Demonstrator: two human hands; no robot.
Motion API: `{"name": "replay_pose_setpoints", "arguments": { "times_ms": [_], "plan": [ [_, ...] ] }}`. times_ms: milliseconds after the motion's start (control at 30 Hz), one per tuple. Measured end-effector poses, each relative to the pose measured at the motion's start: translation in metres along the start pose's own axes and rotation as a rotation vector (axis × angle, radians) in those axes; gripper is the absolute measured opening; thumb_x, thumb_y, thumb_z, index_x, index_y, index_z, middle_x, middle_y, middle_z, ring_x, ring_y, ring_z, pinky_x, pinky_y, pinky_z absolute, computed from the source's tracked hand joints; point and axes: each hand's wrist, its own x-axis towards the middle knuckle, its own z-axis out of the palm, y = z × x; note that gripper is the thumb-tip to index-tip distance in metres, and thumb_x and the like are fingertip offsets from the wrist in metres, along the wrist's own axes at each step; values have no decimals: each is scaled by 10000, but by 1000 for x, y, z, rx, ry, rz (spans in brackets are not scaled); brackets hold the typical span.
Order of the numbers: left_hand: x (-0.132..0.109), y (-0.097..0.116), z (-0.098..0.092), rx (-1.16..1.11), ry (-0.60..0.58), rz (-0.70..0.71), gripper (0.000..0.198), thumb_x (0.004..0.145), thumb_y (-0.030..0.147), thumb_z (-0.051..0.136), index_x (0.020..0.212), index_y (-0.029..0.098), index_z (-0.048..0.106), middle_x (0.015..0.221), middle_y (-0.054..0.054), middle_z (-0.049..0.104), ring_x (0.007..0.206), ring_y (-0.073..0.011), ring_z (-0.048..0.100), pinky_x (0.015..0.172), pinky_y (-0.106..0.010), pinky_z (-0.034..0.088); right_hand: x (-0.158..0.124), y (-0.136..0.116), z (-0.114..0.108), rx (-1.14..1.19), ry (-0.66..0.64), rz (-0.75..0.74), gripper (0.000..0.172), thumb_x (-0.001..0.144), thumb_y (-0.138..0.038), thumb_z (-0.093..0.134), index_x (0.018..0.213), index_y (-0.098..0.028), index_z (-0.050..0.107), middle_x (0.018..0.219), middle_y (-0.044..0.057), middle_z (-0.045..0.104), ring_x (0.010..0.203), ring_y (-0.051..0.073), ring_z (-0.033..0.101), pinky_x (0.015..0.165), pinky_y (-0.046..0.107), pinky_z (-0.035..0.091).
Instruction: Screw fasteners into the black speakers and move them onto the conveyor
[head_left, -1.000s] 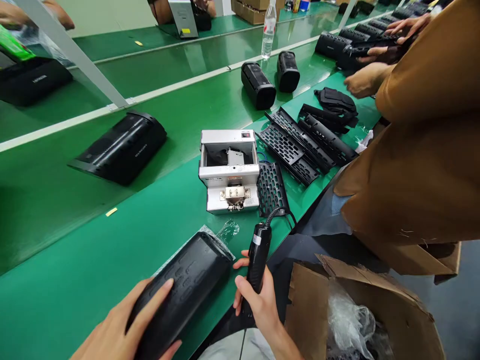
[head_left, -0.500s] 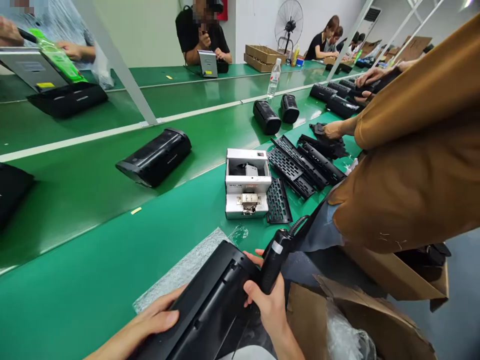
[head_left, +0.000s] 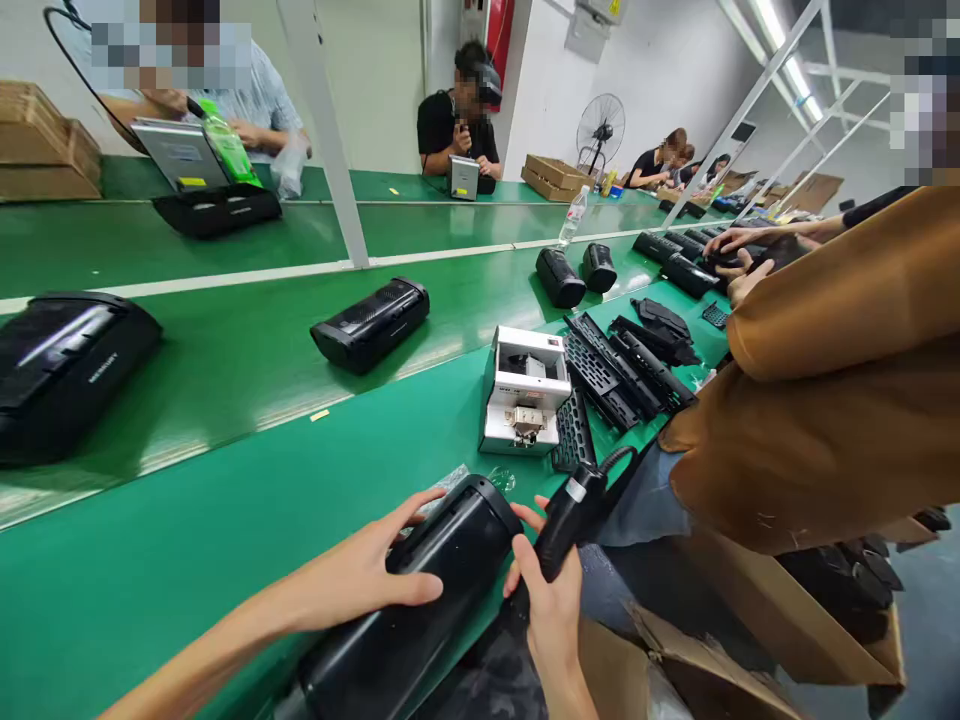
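Note:
My left hand [head_left: 367, 572] lies on top of a long black speaker housing [head_left: 420, 610] at the near edge of the green bench [head_left: 225, 500], fingers spread over it. My right hand [head_left: 547, 610] is closed round a black corded electric screwdriver [head_left: 574, 510], held upright beside the housing's right end. A clear plastic wrap [head_left: 499, 480] peeks out from under the housing. Just beyond stands a small white box-shaped machine [head_left: 525, 395] with a black perforated grille [head_left: 574, 435] next to it.
A person in a brown top [head_left: 825, 380] stands close on the right, hands on black parts. More black grilles [head_left: 622, 365] and housings [head_left: 371, 322] lie on the belt. A cardboard box [head_left: 675, 660] sits below right. Other people work at the far side.
The view has lifted. My left hand moved from the housing's near side onto its top. The housing has turned so its smooth side faces up. The screwdriver stays in my right hand.

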Motion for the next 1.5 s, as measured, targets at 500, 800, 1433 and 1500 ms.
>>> {"name": "replay_pose_setpoints", "arguments": {
  "times_ms": [500, 800, 1433, 1500],
  "plan": [
    [-8, 7, 32, 902, 229, 210, 732, 1075, 563, 589, 1727, 249, 480, 1767, -164, 478, 1541, -416, 583, 1210, -573, 564, 45, -222, -1, 169, -23, -910, 443, 994, -294, 841, 1363, -320, 597, 731, -120, 664, 403, 107, 563, 414, 222, 529],
    [-5, -22, 63, 1104, 521, 371, 842, 936, 350, 763, 1720, 295, 462, 1709, -132, 565, 1390, -403, 702, 1061, -525, 657, 139, -209, 84, 100, -300, -859, 272, 1026, -306, 775, 1233, -256, 607, 639, -137, 606, 417, 105, 552, 489, 264, 497],
    [-12, -2, 56, 1088, 485, 424, 805, 933, 406, 857, 1659, 247, 546, 1694, -142, 576, 1425, -383, 697, 1074, -504, 690, 92, -219, 80, 234, -503, -691, 300, 1032, -161, 714, 1282, -303, 627, 691, -133, 573, 397, 70, 490, 416, 200, 471],
    [-12, 0, 58, 1033, 473, 405, 799, 942, 379, 848, 1667, 257, 536, 1713, -135, 556, 1454, -378, 674, 1105, -507, 674, 82, -227, 94, 261, -564, -692, 308, 1028, -154, 712, 1282, -313, 642, 687, -136, 572, 391, 68, 482, 412, 197, 480]
  ]
}}
